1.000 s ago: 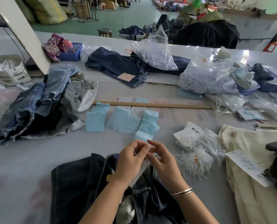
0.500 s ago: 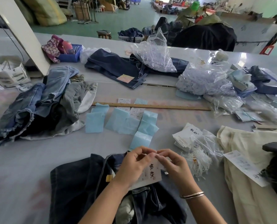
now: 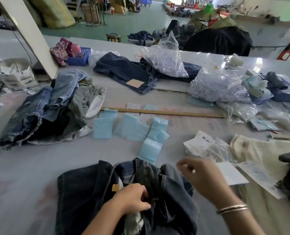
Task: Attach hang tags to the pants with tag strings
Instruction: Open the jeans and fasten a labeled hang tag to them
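Jeans [image 3: 93,192] lie near, gripped by left hand [image 3: 132,199]; blurred right hand [image 3: 201,175], grip untellable; one ruler [image 3: 163,112] beyond.

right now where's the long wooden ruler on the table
In the head view the wooden ruler lies flat across the middle of the table, just beyond the light blue paper sheets and before the folded dark jeans.

One head-worn camera looks forward and down, close over the table [image 3: 39,167].
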### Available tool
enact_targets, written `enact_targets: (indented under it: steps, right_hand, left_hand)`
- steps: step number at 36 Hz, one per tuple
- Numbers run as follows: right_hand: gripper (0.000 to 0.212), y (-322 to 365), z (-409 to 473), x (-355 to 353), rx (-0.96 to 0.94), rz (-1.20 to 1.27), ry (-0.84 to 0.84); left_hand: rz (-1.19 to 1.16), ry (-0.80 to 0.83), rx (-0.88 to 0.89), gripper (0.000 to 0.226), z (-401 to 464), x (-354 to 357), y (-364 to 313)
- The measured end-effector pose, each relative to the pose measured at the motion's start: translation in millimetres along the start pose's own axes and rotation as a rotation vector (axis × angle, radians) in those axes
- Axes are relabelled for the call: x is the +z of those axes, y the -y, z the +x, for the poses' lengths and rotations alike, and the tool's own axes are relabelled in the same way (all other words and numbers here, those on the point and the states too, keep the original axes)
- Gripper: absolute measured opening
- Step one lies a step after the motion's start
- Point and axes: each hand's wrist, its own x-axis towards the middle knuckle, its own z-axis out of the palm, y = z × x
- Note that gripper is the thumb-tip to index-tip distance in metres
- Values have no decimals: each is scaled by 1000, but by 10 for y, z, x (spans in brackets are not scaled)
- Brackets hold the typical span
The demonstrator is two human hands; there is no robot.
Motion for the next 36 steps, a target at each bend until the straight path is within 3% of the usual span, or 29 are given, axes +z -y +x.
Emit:
enact_targets:
  steps: [4,7,11,20,23,27,36]
  right_hand:
    - [19,127,-173,585,-43,12,297]
    - [24,162,-247,838,-18,59,348]
    - [23,121,-283,945,49,48,272]
    - [32,173,-244,1165,177,-109,215]
    - [33,218,-259,1237,204,-128,180]
    - [31,249,-273,1274,196,-121,124]
    - [21,283,-228,1270,157,16,-58]
  left_hand:
    - [27,-13,-3,23,45,28,20]
    - [-111,-98,-10,5,55,29,62]
    - [-279,-227,-22,15,19,-3,75]
    - [-449,-321,19,12,-34,67,-22]
    - [-622,-367,-22,11,-54,107,-10]
    - [-884,-339,-68,11,-102,92,15]
    - [-1152,-355,-179,13,-132,44,-51]
